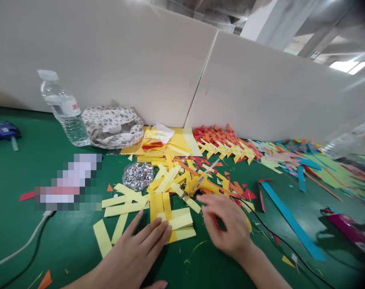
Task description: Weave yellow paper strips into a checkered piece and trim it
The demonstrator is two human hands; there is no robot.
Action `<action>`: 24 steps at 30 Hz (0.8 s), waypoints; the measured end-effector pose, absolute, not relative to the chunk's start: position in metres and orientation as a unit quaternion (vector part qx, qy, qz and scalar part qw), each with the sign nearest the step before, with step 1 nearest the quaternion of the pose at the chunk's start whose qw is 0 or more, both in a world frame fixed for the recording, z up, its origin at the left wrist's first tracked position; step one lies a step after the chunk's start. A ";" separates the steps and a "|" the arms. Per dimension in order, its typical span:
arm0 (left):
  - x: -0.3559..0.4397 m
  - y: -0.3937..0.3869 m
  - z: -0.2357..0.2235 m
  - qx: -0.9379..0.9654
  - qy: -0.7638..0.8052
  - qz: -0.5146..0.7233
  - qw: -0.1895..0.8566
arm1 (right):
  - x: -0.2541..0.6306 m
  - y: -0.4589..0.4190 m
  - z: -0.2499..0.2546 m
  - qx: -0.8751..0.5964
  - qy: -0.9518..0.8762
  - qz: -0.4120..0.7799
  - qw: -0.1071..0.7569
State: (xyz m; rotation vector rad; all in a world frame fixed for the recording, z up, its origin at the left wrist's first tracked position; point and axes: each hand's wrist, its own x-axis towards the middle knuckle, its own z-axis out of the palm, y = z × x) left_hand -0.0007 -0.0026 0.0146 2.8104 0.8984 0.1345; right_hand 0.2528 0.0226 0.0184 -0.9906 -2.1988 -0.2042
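Note:
My left hand (137,251) lies flat on the green table with its fingers stretched out, the tips resting on folded yellow paper strips (173,224). My right hand (227,224) is beside it, fingers curled down onto the table near a red paper scrap (215,220); what it pinches, if anything, is hidden. Just beyond both hands is a loose heap of yellow and orange strips (176,180). A thin black cable (275,237) runs past my right wrist.
A bag of googly eyes (138,175) lies left of the heap, with a water bottle (63,108) and a patterned cloth pouch (113,126) behind. Woven paper fish (227,146) line the white partition. A blue strip (290,220), a glue gun (3,131) and a white cable (20,249) lie around.

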 end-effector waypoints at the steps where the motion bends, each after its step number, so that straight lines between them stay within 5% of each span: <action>1: -0.001 -0.002 0.013 0.948 0.300 0.047 0.095 | 0.246 0.015 0.019 -0.329 -0.883 -0.074 0.328; 5: -0.001 -0.001 0.004 0.947 0.299 0.044 0.106 | 0.222 -0.007 0.015 -0.251 -0.944 -0.080 0.196; 24: -0.002 0.000 -0.008 0.950 0.293 0.061 0.089 | 0.227 -0.011 0.011 -0.362 -0.916 0.026 0.170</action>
